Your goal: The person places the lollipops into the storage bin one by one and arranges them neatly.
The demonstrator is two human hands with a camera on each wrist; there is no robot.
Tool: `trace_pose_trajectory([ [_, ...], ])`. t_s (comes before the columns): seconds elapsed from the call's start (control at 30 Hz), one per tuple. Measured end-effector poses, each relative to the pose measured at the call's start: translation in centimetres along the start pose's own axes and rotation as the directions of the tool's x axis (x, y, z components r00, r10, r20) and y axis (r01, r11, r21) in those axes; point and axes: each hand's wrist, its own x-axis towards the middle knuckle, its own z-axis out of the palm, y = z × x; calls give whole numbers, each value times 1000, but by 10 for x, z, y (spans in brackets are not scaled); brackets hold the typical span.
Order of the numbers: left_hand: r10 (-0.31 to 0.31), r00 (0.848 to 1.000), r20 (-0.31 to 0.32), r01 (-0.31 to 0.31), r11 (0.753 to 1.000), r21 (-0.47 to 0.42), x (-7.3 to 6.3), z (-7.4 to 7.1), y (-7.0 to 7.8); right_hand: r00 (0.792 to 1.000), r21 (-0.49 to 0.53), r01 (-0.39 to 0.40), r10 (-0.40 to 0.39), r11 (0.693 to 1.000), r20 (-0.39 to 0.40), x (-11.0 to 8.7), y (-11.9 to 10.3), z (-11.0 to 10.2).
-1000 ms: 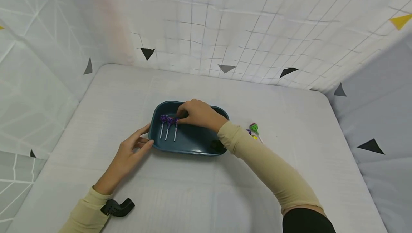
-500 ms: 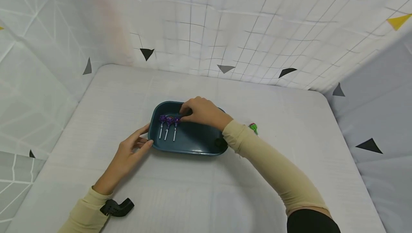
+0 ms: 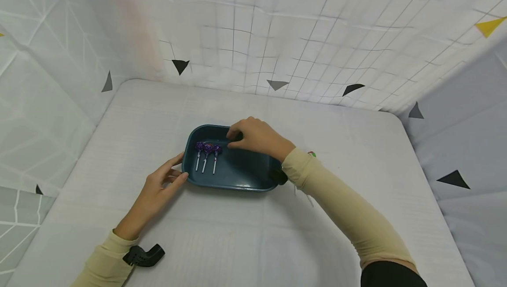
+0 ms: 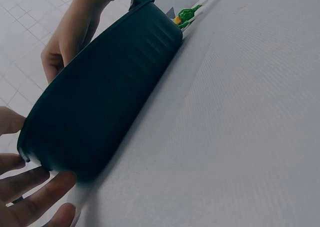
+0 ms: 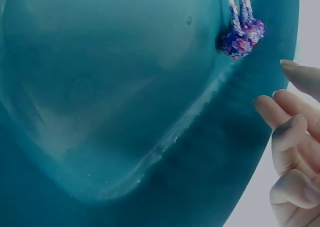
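Observation:
Three lollipops [image 3: 207, 149] in shiny purple wrappers lie side by side at the left end of a dark teal plastic tray [image 3: 245, 174], white sticks toward the front. My right hand [image 3: 261, 137] hovers over the tray's back side, just right of the lollipop heads, holding nothing. In the right wrist view its thumb and fingertips stand apart, a short gap away from the purple lollipops [image 5: 237, 42]. My left hand [image 3: 160, 190] touches the tray's left end with extended fingers, thumb at the front-left corner. The left wrist view shows fingertips [image 4: 65, 179] against the tray wall [image 4: 110, 87].
Right of the tray, a green-wrapped lollipop [image 4: 187, 14] lies on the white-covered table [image 3: 222, 234]. My right sleeve [image 3: 328, 199] mostly hides it and neighbouring lollipop sticks [image 3: 310, 200] in the head view. White patterned sheets [image 3: 237, 36] surround the table.
My right hand has let go of the third purple lollipop, its fingers parting and drawing away up and to the right. The left hand and tray stay put.

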Motion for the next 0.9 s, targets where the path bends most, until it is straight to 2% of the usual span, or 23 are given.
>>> trace_pose_trajectory([
  [0.53, -6, 1000, -4, 6, 1000, 10, 0, 1, -3, 996, 20, -37, 38, 999, -75, -29, 20, -21],
  [0.9, -7, 1000, -2, 7, 1000, 7, 0, 2, -4, 984, 65, -117, 125, 991, -130, -61, 41, -33],
])
